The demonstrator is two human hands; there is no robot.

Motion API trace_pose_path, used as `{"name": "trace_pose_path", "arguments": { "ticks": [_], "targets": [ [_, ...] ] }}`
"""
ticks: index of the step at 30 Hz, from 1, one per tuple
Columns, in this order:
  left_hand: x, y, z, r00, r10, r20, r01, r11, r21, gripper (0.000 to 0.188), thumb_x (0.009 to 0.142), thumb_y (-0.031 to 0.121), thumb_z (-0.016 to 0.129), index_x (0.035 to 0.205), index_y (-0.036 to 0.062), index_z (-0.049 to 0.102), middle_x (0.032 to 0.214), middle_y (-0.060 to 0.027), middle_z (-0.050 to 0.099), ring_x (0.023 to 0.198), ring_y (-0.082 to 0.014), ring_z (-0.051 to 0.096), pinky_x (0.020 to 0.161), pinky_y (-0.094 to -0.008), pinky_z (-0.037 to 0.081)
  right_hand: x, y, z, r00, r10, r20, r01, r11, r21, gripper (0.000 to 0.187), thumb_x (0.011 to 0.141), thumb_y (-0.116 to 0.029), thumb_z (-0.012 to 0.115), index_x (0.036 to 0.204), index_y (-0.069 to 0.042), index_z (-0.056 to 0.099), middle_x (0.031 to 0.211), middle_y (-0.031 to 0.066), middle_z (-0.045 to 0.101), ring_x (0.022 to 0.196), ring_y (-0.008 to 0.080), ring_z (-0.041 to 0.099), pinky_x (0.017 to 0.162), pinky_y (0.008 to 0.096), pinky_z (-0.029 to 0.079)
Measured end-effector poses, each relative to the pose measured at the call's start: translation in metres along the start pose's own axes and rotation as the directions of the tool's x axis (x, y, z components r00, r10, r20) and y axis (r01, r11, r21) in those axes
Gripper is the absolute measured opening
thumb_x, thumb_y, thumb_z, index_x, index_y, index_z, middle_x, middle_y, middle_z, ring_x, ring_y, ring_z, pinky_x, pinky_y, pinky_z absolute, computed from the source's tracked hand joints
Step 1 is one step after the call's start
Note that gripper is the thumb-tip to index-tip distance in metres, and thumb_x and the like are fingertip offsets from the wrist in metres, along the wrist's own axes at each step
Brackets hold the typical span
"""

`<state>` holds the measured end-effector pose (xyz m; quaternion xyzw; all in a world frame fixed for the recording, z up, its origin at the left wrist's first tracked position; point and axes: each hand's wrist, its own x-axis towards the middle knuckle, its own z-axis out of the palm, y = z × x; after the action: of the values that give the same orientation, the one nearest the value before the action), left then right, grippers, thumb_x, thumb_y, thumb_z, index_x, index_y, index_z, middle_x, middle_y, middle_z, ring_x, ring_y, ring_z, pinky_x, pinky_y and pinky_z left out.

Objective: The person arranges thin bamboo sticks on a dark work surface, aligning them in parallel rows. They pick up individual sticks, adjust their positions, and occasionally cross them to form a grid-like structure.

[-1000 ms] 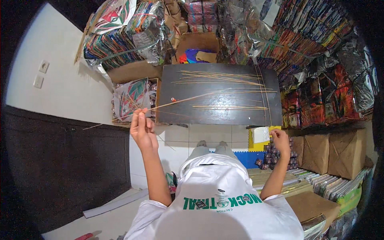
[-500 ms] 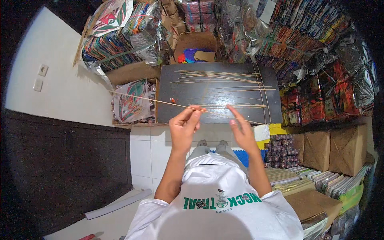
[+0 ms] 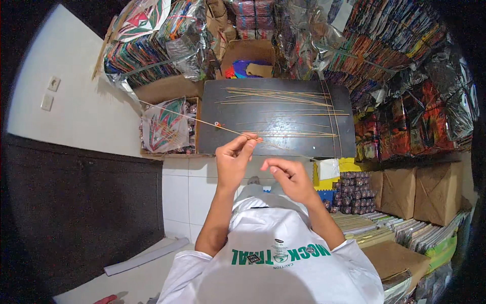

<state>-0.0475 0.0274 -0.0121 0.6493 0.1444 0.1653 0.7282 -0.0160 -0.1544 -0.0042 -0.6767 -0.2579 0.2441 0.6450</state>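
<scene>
My left hand [image 3: 234, 158] is closed in a pinch around a long thin bamboo stick [image 3: 187, 117], just over the table's near edge. The stick slants up to the left, past a box. Lower and to the right, my right hand [image 3: 289, 177] is held in the air with its fingers curled and thumb bent in. Whether anything fine lies between those fingers cannot be made out. More thin sticks [image 3: 283, 96] lie roughly side by side on the dark table [image 3: 228, 112], and a small red and white piece [image 3: 217, 124] rests near its left side.
An open carton [image 3: 196, 124] with a printed kite-like sheet [image 3: 164, 124] stands left of the table. Wrapped stacks [image 3: 152, 53] rise behind. Brown paper parcels [image 3: 438, 195] and a pile of small dark boxes [image 3: 354, 192] are at the right. A white roll [image 3: 144, 257] lies on the floor.
My right hand has moved left and toward my body, away from the stick's right end, and its fingers have curled in. My left hand keeps its pinch on the stick, nearly in place.
</scene>
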Motion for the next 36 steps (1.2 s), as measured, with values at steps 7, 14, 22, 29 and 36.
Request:
{"name": "trace_pose_path", "arguments": {
  "ticks": [7,14,22,29,36],
  "targets": [
    [-0.01,-0.016,-0.002,0.995,-0.053,0.089,0.038,0.985,0.168,0.014,0.094,0.008,0.067,0.101,-0.0027,0.073,0.094,-0.0054,0.074,0.072,-0.0056,0.059,0.061,-0.021,0.045,0.004,-0.043,-0.028,0.999,-0.045,0.003,0.045,0.964,-0.263,0.015,0.092,-0.005,0.059,0.1,-0.002,0.071,0.068,0.003,0.06,0.053,0.0054,0.045,0.048,0.026,0.035],
    [-0.009,0.016,-0.011,0.896,0.023,0.444,-0.159,0.949,0.271,0.01,0.089,0.004,0.068,0.096,-0.0011,0.074,0.087,-0.0074,0.073,0.077,-0.0091,0.063,0.068,-0.0235,0.048,0.009,-0.069,-0.08,0.985,-0.156,-0.069,0.1,0.857,-0.506,0.014,0.09,-0.007,0.06,0.098,-0.001,0.071,0.08,0.0084,0.07,0.057,0.0086,0.053,0.052,0.0272,0.042],
    [0.004,0.013,-0.044,0.984,0.09,0.153,-0.055,0.974,-0.218,0.012,0.093,0.005,0.066,0.101,-0.0026,0.07,0.093,-0.0085,0.072,0.071,-0.0068,0.057,0.058,-0.0211,0.044,-0.001,-0.006,-0.104,0.999,0.013,0.053,-0.006,0.99,-0.143,0.015,0.096,-0.012,0.063,0.1,-0.001,0.072,0.086,-0.0011,0.069,0.072,0.0038,0.05,0.061,0.0222,0.04],
    [0.029,0.015,-0.076,0.957,0.005,-0.29,-0.123,0.913,-0.389,0.017,0.096,0.008,0.065,0.112,0.0016,0.065,0.104,-0.0081,0.07,0.06,-0.0029,0.046,0.048,-0.0167,0.032,-0.023,0.033,-0.089,0.921,0.288,0.263,-0.284,0.957,-0.052,0.016,0.097,-0.013,0.063,0.101,0.0,0.071,0.091,-0.0007,0.07,0.079,0.0037,0.054,0.069,0.0218,0.044],
    [0.038,0.02,-0.12,0.805,0.034,-0.593,-0.173,0.968,-0.18,0.022,0.098,0.013,0.064,0.118,0.0032,0.065,0.107,-0.0029,0.07,0.061,-0.0007,0.046,0.046,-0.0161,0.032,-0.05,0.046,-0.123,0.913,0.376,0.159,-0.359,0.925,-0.125,0.016,0.097,-0.013,0.062,0.099,0.0,0.071,0.091,0.0,0.07,0.082,0.006,0.056,0.072,0.0232,0.046]
  ]
}}
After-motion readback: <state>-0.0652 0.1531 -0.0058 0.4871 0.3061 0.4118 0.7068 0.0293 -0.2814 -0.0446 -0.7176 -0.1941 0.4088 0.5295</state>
